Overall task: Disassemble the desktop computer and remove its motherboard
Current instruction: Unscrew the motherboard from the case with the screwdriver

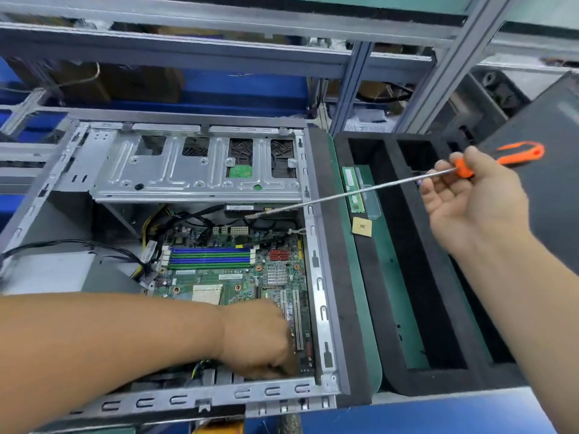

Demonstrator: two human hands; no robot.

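The open desktop case (316,264) lies on its side in front of me. Inside it sits the green motherboard (232,270) with blue and green memory slots and white expansion slots. My left hand (260,339) reaches down into the case at the board's near right corner, fingers curled against the board's edge; what they hold is hidden. My right hand (470,198) is raised to the right of the case and grips a long screwdriver (360,191) by its orange handle. The screwdriver's tip hovers over the case's far right, near the black cables.
A silver drive cage (175,170) spans the far half of the case. Black and yellow cables (103,249) run at the left. A black foam tray (404,277) on the right holds a memory stick (352,189) and a small chip (362,227). A metal rack rises behind.
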